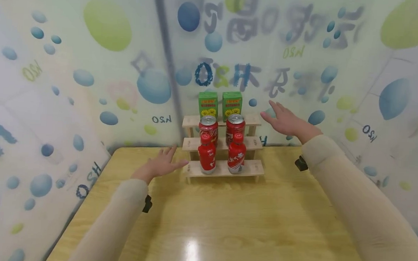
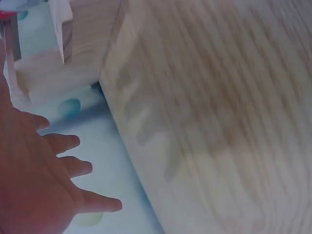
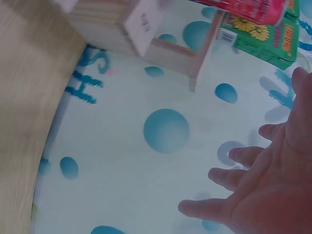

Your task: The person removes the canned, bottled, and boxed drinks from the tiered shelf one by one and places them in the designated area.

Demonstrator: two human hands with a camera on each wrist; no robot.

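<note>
A three-step wooden rack (image 1: 221,170) stands at the back of the table. Two green drink cartons, left (image 1: 208,103) and right (image 1: 232,103), sit on its top step. On the middle step are two red cans, left (image 1: 209,127) and right (image 1: 235,127). Two red bottles, left (image 1: 207,155) and right (image 1: 236,155), stand upright on the lowest step. My left hand (image 1: 162,164), fingers spread, is beside the rack's lower left and holds nothing. Higher up, to the right of the top step, my right hand (image 1: 284,119) is spread and holds nothing.
The wooden table (image 1: 233,225) extends in front of the rack. Behind and on both sides hangs a pale curtain (image 1: 127,76) with blue and green spots, close to the table's edges. A dark wrist camera (image 1: 301,163) sits under the right wrist.
</note>
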